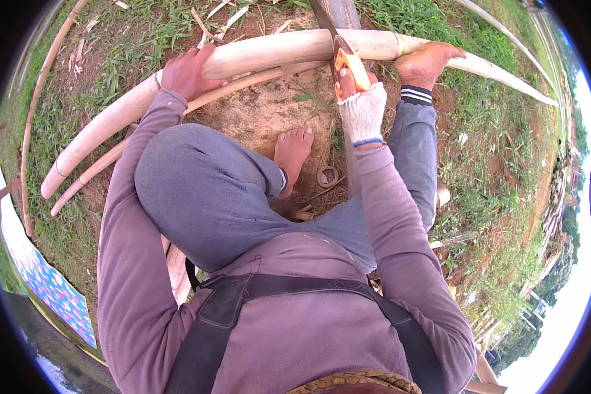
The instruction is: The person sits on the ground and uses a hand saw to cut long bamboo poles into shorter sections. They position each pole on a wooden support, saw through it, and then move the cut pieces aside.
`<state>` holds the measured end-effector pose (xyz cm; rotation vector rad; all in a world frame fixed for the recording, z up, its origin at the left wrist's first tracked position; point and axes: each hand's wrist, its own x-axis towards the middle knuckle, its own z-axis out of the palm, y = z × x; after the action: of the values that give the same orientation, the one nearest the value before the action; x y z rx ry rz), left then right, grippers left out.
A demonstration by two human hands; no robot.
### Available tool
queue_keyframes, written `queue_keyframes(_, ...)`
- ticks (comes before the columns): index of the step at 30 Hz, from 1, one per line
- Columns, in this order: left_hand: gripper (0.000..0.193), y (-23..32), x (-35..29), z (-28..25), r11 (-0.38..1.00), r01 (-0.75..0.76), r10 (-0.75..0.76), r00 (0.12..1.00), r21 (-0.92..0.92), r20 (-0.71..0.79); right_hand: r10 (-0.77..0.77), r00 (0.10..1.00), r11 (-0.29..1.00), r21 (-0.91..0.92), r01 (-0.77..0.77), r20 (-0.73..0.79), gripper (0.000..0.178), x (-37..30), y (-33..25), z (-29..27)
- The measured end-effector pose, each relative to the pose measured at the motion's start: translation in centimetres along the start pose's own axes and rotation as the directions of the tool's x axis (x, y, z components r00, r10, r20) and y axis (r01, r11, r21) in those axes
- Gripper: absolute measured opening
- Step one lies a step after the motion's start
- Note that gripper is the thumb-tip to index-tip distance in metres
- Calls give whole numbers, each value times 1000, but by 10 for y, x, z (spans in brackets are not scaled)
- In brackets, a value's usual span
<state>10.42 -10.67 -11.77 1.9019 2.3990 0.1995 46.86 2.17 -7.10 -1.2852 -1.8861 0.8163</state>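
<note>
The head camera, the left unit of a side-by-side fisheye pair, looks steeply down from above the wearer's torso (315, 335). The torso occupies the lower edge at close range. The left hand (189, 73), right hand (363, 108) and pale pole (276, 52) lie farther off, toward the upper edge. The circular field is wide and reaches the sky (584, 262) at right.

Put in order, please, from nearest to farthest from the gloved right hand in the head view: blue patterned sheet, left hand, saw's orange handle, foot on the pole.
1. Orange handle: gripped by the right hand.
2. Foot: to the right, on the pole.
3. Left hand: to the left, on the pole.
4. Blue patterned sheet: far lower left.
</note>
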Motion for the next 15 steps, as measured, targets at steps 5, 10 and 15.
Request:
queue_keyframes(5, 100, -14, -11, 9, 1000, 25, -24, 999, 12, -32, 208, 976, 973, 90, -212, 58, 19, -182, -8, -113)
queue_keyframes(10, 100, -5, -5, 6, 999, 27, -27, 1000, 24, -15, 73, 997, 988, 134, -74, 12, 25, -139, 26, -69)
queue_keyframes(15, 99, -1, -1, 3, 1000, -3, 4, 999, 13, -38, -47, 998, 999, 6, 47, -48, 30, 22, 4, 15)
